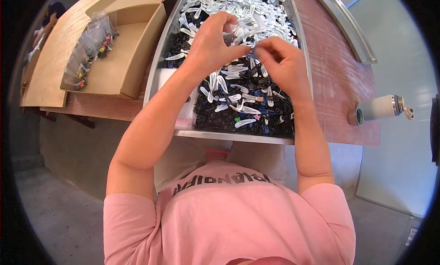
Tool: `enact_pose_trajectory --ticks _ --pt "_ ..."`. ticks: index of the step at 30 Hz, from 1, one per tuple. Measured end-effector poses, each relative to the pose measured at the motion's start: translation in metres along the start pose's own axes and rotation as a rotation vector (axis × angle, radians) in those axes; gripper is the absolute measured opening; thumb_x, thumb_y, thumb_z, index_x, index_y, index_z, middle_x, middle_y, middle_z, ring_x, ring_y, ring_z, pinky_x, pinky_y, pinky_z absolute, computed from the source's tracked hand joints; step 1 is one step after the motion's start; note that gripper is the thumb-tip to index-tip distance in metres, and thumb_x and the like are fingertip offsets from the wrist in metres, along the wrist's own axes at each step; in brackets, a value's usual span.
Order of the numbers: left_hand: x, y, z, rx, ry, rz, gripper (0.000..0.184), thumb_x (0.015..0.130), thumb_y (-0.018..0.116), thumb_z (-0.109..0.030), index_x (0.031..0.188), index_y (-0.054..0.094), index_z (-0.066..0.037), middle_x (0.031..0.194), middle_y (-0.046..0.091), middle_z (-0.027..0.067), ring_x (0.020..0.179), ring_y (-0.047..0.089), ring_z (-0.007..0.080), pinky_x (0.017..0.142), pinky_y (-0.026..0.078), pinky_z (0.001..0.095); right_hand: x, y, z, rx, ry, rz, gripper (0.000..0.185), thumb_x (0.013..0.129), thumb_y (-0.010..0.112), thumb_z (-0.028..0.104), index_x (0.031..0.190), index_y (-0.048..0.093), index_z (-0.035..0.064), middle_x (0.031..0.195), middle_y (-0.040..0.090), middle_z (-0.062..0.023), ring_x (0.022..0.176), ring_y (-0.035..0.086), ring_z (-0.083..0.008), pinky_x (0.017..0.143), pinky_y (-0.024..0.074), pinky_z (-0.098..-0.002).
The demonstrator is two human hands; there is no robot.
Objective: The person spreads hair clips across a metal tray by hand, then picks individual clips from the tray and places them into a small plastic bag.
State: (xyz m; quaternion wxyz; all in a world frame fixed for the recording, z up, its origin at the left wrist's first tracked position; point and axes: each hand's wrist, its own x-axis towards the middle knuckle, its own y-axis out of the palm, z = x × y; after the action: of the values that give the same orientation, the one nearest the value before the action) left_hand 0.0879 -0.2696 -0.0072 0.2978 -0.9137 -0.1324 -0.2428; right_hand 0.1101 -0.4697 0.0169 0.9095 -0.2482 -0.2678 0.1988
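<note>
Clips (245, 123) are spread in a metal tray (238, 137), and close two-handed fingertip work over them looks to be the step in hand. Left hand (206, 47) is held over the upper middle, thumb extended toward the other hand, thumb and index set wide; something clear seems to be caught near its fingertips, hold can't be confirmed. Right hand (288, 70) is kept just beside it, thumb and fingers bent into a narrow gap; whether a part is pinched can't be told. Fine pinch and steady alignment would be called for by any next move, since parts are small, slim and overlapped. White clips are teardrop-shaped, smooth, slotted, heaped densely at the far end and scattered nearer the body over a rough black layer. A green piece (237, 120) and a pink piece (257, 118) are mixed in. Matte cardboard box (142, 59) is placed to the left, with clear, crinkled bags (98, 29) of coloured bits inside. Pale cylindrical bottle (378, 108) is laid on the streaked reddish table (334, 81), right side.
</note>
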Motion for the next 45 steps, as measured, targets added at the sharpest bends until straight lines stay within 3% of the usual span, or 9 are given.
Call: enact_pose_trajectory --ticks 3,7,9,11,14,26,36,42,45 --pt "0.000 -0.001 0.001 -0.011 -0.011 -0.019 0.059 0.064 0.087 -0.027 0.109 0.059 -0.001 0.100 0.062 0.0127 0.094 0.061 0.0268 0.083 0.051 0.0377 -0.001 0.001 0.000 -0.155 0.033 0.326 0.010 0.086 0.069 0.007 0.094 0.069 0.0018 0.075 0.065 -0.0033 0.067 0.058 -0.0076 0.063 0.0465 -0.0238" --pt "0.000 -0.001 0.003 0.009 0.011 -0.013 0.058 0.064 0.087 -0.026 0.109 0.060 -0.002 0.101 0.062 0.0123 0.095 0.062 0.0265 0.082 0.051 0.0378 -0.006 0.011 -0.009 -0.116 0.009 0.464 0.011 0.083 0.068 0.006 0.093 0.069 0.0023 0.074 0.066 -0.0076 0.066 0.061 -0.0170 0.064 0.0495 -0.0310" --pt "0.000 -0.001 0.002 0.018 0.030 -0.009 0.057 0.065 0.087 -0.027 0.109 0.060 -0.002 0.102 0.063 0.0120 0.095 0.062 0.0265 0.082 0.051 0.0379 -0.005 0.015 -0.011 -0.174 0.004 0.540 0.016 0.082 0.068 0.004 0.098 0.070 0.0039 0.083 0.067 -0.0103 0.075 0.065 -0.0246 0.071 0.0516 -0.0347" --pt "0.000 -0.002 0.000 0.011 0.010 0.004 0.058 0.065 0.087 -0.027 0.109 0.060 -0.002 0.102 0.063 0.0120 0.095 0.062 0.0266 0.082 0.051 0.0380 -0.009 0.022 -0.021 -0.287 -0.215 0.501 0.024 0.081 0.067 0.003 0.104 0.070 0.0060 0.097 0.066 -0.0121 0.087 0.065 -0.0308 0.079 0.0521 -0.0378" --pt "0.000 -0.002 0.001 0.005 0.001 0.013 0.058 0.065 0.087 -0.027 0.109 0.060 -0.002 0.102 0.063 0.0119 0.095 0.062 0.0267 0.083 0.051 0.0382 -0.010 0.025 -0.016 -0.299 -0.085 0.553 0.029 0.081 0.066 0.002 0.109 0.069 0.0089 0.105 0.063 -0.0120 0.095 0.064 -0.0328 0.084 0.0515 -0.0401" --pt "-0.001 -0.001 0.003 0.016 0.004 0.018 0.056 0.065 0.086 -0.027 0.109 0.060 -0.003 0.101 0.063 0.0128 0.094 0.062 0.0269 0.083 0.051 0.0386 -0.011 0.030 -0.008 -0.493 -0.094 0.499 0.018 0.085 0.067 0.014 0.102 0.069 0.0111 0.098 0.066 -0.0102 0.089 0.065 -0.0341 0.079 0.0524 -0.0441" --pt "0.001 -0.001 0.003 0.016 -0.018 0.023 0.057 0.065 0.086 -0.027 0.109 0.060 -0.003 0.102 0.064 0.0138 0.096 0.063 0.0278 0.085 0.051 0.0386 -0.007 0.023 -0.009 -0.447 -0.054 0.317 0.016 0.083 0.067 0.011 0.099 0.068 0.0071 0.093 0.069 -0.0116 0.086 0.066 -0.0330 0.076 0.0519 -0.0415" --pt "0.001 -0.002 0.001 0.002 -0.027 0.020 0.057 0.065 0.086 -0.027 0.109 0.060 -0.002 0.103 0.064 0.0141 0.098 0.064 0.0280 0.086 0.051 0.0385 -0.004 0.018 -0.005 -0.313 0.074 0.565 0.020 0.080 0.071 0.008 0.100 0.067 0.0065 0.093 0.068 -0.0104 0.086 0.067 -0.0301 0.075 0.0519 -0.0390" --pt "0.000 -0.001 0.003 0.001 -0.028 0.021 0.057 0.065 0.086 -0.027 0.109 0.060 -0.002 0.103 0.064 0.0138 0.098 0.064 0.0276 0.086 0.051 0.0385 -0.011 0.026 -0.008 -0.339 -0.096 0.600 0.021 0.079 0.071 0.007 0.099 0.067 0.0067 0.094 0.067 -0.0096 0.087 0.066 -0.0309 0.075 0.0520 -0.0400"
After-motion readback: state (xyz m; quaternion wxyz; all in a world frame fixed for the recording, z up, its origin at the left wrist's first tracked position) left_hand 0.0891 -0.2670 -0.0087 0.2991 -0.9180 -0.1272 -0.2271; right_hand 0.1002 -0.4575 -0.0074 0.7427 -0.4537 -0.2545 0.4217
